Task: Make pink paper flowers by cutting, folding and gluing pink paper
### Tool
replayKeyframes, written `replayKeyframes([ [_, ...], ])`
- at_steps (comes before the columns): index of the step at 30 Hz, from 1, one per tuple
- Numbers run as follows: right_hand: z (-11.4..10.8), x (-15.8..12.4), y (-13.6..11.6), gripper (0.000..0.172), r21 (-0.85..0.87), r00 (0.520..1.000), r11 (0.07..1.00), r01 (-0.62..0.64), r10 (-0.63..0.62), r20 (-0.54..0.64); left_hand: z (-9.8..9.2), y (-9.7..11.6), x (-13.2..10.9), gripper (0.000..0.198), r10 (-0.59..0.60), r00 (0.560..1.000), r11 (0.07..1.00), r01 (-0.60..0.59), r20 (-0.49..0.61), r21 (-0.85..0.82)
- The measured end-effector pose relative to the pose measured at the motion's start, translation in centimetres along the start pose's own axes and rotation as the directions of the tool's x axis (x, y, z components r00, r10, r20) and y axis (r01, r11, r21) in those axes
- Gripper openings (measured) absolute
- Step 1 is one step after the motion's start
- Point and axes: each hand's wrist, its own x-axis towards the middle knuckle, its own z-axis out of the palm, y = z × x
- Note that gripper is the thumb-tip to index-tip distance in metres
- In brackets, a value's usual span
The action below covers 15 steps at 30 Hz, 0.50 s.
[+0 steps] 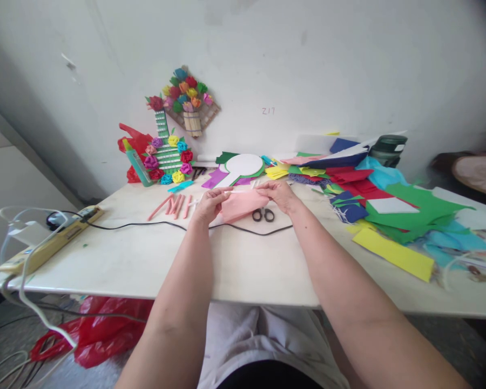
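Observation:
A sheet of pink paper (243, 207) is stretched between my two hands above the table. My left hand (210, 204) pinches its upper left corner, and my right hand (278, 195) pinches the upper right one. Just below the right hand, a pair of scissors (263, 215) lies with its dark handle loops toward me; the blades are hidden by the paper. To the left of my left hand lie several rolled pink paper strips (177, 206). Behind the hands rests a white round card with a handle (244, 166), on green and purple paper.
A black cable (146, 223) crosses the table in front of the paper, near a yellow power strip (60, 237). A green glue bottle (137, 165) stands by a paper-flower guitar (168, 148). Piled coloured sheets (413, 208) cover the right side.

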Motion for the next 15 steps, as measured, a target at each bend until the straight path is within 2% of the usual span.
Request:
replayKeyframes([
  [15, -0.15, -0.11, -0.08, 0.022, 0.058, 0.999, 0.997, -0.051, 0.051, 0.005, 0.03, 0.04, 0.02, 0.037, 0.017, 0.999, 1.0, -0.018, -0.042, -0.001],
])
